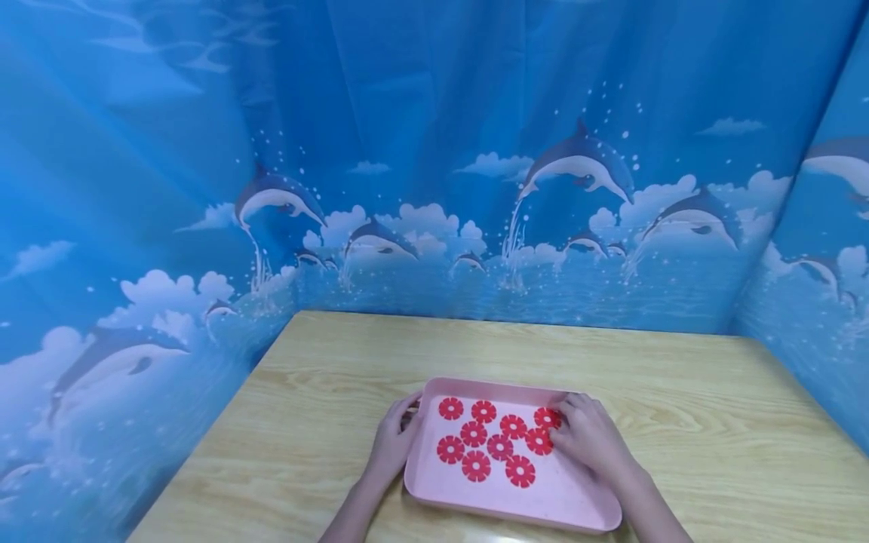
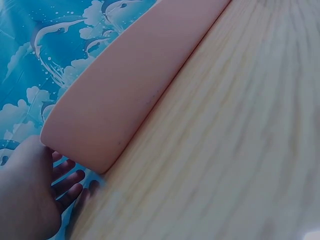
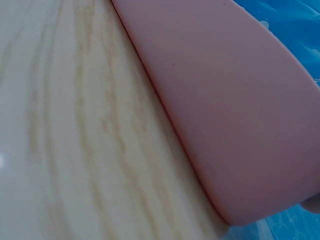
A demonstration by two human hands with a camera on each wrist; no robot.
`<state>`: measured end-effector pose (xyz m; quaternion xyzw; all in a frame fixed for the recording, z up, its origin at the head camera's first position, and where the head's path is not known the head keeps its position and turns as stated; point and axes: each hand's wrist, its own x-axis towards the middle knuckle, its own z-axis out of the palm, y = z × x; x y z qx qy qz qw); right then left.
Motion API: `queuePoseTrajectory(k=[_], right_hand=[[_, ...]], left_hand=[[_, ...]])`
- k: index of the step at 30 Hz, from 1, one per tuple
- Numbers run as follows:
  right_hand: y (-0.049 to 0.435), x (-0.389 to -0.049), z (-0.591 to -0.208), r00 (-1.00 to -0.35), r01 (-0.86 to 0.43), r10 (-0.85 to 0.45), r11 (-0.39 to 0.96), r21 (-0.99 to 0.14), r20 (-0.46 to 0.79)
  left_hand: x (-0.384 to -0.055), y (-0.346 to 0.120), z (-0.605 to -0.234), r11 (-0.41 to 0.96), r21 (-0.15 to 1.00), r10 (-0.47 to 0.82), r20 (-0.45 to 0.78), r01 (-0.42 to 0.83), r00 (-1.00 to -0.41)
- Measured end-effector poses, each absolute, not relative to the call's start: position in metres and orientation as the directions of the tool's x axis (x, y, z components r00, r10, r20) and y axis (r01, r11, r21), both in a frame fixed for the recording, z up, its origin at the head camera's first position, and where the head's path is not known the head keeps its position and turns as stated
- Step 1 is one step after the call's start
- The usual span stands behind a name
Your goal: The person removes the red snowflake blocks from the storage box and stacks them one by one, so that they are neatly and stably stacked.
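In the head view a shallow pink tray (image 1: 570,498) lies on the wood-grain table, holding several red notched discs (image 1: 520,470) with round centre holes. My left hand (image 1: 392,441) holds the tray's left side near its far corner. The left wrist view shows that hand's fingers (image 2: 67,185) bent beside the tray's outer wall (image 2: 130,85). At the far right corner, my right hand (image 1: 592,437) grips the tray's side, its inner fingers over the tray beside the rightmost discs. Only a sliver of this hand (image 3: 312,204) shows in the right wrist view, past the pink wall (image 3: 235,110).
Wood-grain tabletop (image 1: 326,377) surrounds the tray. Blue curtains (image 1: 434,294) printed with dolphins and clouds stand along the back and both sides of the table.
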<state>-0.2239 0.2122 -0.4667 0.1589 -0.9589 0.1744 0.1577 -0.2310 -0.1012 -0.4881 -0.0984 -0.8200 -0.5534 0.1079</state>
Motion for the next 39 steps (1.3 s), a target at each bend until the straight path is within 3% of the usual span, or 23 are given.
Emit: queuePoseTrajectory(k=[39], right_hand=[[0.2135,-0.2238,-0.4652,-0.899,-0.378,-0.284,0.887,-0.265,0.334]], left_hand=[[-0.2308,-0.1011,-0.4894,0.373,0.876,0.037,0.315,0.306,-0.948]])
